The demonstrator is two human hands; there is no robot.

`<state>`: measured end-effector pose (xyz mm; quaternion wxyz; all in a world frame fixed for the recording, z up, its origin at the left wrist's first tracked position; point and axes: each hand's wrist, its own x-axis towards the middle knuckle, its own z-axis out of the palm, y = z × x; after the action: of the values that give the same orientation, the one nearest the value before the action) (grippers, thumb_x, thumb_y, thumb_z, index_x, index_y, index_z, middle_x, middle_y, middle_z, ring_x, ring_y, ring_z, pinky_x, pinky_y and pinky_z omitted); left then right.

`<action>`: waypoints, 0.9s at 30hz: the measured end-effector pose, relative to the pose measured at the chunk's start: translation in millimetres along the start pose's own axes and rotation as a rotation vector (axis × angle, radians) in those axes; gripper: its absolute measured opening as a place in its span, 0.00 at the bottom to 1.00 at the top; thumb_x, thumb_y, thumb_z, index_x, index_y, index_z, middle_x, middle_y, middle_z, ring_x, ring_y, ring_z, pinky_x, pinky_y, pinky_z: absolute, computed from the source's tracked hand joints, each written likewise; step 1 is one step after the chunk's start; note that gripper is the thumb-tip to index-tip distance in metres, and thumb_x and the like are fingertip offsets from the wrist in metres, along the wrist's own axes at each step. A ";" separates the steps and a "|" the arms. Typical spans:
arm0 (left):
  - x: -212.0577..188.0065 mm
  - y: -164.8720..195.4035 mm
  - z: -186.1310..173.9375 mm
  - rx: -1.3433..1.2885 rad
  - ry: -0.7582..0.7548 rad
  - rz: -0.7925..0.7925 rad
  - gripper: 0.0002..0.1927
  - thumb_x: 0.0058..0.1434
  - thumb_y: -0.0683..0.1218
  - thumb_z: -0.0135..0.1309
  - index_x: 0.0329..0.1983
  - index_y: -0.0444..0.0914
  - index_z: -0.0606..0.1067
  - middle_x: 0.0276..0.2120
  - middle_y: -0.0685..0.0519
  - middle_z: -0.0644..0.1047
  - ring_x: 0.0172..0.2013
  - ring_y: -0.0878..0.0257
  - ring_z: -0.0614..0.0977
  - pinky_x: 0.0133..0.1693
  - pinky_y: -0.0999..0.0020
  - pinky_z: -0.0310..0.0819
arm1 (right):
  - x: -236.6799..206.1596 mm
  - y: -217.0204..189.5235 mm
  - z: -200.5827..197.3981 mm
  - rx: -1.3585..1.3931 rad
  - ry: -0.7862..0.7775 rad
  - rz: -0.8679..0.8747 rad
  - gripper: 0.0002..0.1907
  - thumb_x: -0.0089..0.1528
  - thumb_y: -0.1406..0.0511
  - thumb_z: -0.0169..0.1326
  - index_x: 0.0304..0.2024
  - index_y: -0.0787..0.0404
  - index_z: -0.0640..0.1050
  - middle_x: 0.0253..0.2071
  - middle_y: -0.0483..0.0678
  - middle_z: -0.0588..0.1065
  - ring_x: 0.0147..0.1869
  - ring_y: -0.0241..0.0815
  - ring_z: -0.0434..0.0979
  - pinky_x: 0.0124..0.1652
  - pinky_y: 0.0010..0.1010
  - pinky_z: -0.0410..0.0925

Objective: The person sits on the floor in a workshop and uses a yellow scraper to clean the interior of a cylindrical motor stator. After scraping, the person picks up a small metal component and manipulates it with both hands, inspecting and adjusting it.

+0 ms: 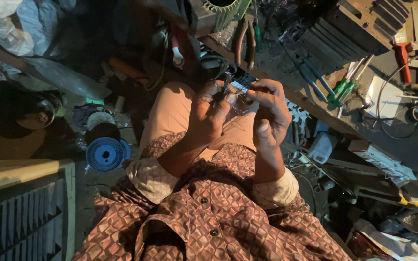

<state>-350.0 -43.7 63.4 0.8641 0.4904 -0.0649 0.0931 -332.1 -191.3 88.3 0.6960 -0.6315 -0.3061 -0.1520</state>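
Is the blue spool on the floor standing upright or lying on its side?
Lying on its side: the blue spool shows its round flange face and centre hole to the camera above, beside the person's knee.

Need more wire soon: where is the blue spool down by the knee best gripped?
Grip the blue spool across its round flange rim, coming from above. Its flat face looks up at the camera, so the rim seems the only part exposed; clutter crowds its upper edge.

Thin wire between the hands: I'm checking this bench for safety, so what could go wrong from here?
The thin wire is pinched between the left hand and right hand in dim light; it could prick a finger or snap. Loose strands hang over the lap and might tangle. The blue spool sits on the cluttered floor, so it could roll away.
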 end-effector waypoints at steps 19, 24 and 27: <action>-1.9 4.3 2.6 0.133 -0.002 0.075 0.03 0.70 0.42 0.50 0.42 0.36 0.73 0.35 0.60 0.71 0.38 0.73 0.71 0.43 0.74 0.67 | 1.2 2.1 -2.5 0.044 0.006 0.023 0.37 0.66 0.42 0.56 0.55 0.70 0.77 0.60 0.56 0.68 0.53 0.40 0.71 0.56 0.31 0.65; -2.4 4.1 3.6 0.015 -0.003 0.023 0.04 0.68 0.41 0.51 0.43 0.36 0.73 0.34 0.60 0.72 0.37 0.73 0.70 0.42 0.75 0.66 | 2.9 2.0 -2.1 0.068 -0.020 0.033 0.36 0.67 0.43 0.56 0.56 0.70 0.76 0.61 0.55 0.67 0.54 0.41 0.72 0.56 0.32 0.66; -2.3 4.0 1.8 -0.005 -0.011 0.022 0.04 0.69 0.41 0.51 0.43 0.36 0.74 0.34 0.60 0.71 0.36 0.73 0.69 0.41 0.75 0.64 | 2.6 2.6 -1.0 0.081 -0.018 0.026 0.36 0.67 0.43 0.56 0.56 0.71 0.76 0.61 0.55 0.68 0.54 0.41 0.71 0.56 0.32 0.66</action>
<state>-353.2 -43.5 67.2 0.8639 0.4879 -0.0751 0.1000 -328.3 -191.4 87.9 0.7201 -0.6082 -0.3098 -0.1248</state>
